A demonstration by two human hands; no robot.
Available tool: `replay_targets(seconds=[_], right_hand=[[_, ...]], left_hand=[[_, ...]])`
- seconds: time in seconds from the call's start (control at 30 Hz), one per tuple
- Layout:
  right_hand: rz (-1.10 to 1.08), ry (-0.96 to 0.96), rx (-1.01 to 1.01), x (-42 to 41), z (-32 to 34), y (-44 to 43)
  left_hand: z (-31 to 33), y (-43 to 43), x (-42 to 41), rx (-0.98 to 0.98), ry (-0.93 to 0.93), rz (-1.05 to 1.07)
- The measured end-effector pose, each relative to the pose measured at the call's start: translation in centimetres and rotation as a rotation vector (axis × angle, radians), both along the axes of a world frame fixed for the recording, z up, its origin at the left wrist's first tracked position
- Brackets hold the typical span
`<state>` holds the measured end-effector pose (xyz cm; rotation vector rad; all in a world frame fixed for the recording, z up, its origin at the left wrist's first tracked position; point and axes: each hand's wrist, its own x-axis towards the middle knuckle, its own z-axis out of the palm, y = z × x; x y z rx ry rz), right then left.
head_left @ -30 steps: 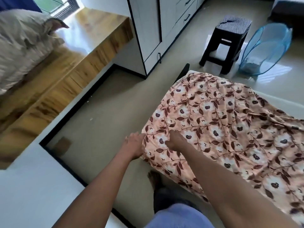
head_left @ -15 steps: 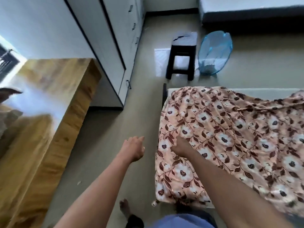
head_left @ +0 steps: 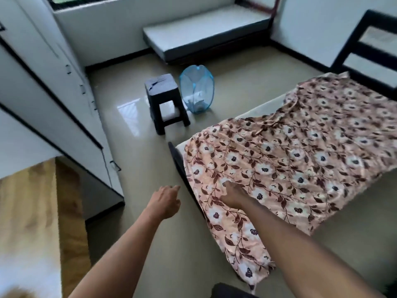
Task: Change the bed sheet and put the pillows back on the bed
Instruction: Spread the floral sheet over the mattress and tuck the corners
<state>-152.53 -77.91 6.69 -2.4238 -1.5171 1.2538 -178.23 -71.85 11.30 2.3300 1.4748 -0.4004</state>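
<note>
Our right hand [head_left: 233, 195] rests on the peach floral fabric bed sheet [head_left: 300, 158], grip unclear, left hand [head_left: 165, 203] loose and empty, so we want both on its hanging edge, pulling square.

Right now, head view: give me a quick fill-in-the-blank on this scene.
The right hand rests on the floral ___.
The left hand hovers, holding nothing, over the ___.
Beside the black stool stands a ___ mesh basket.
Missing: sheet; floor; blue.
</note>
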Motion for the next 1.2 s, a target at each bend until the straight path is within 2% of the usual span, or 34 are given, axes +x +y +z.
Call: replay_targets(seconds=[0.13, 0.27, 0.37, 0.53, 0.63, 0.77, 1.03, 1.2], right_hand=[[-0.119, -0.008, -0.045, -0.6, -0.4, 3.8], [-0.196, 0.018, -0.051, -2.0, -1.4, 10.7], [-0.178, 0.05, -0.036, -3.3, -2.8, 19.6], [-0.169, 0.123, 0.002, -5.4, -1.4, 34.7], [-0.177, 0.102, 0.037, -5.1, -0.4, 40.9], [-0.264, 0.097, 0.006, -2.8, -0.5, 46.5], [-0.751, 0.072, -0.002, 2.0, -3.7, 55.0], [-0.961, 0.015, 0.033, 3.0, -3.1, 58.0]], left_hand=[[0.3, 6.2, 0.6, 0.031, -0.061, -0.128], [-0.2, 12.6, 0.1, 0.058, -0.035, -0.213], [-0.9, 20.0, -0.9, 0.055, -0.009, -0.25], [0.0, 35.1, -1.8, 0.052, 0.06, -0.264], [1.0, 42.8, -1.2, 0.047, 0.084, -0.27], [1.0, 52.3, 0.9, 0.042, 0.145, -0.385], [-1.4, 69.8, 8.9, -0.023, 0.085, -0.66], [-0.5, 76.6, 15.0, -0.059, 0.066, -0.882]])
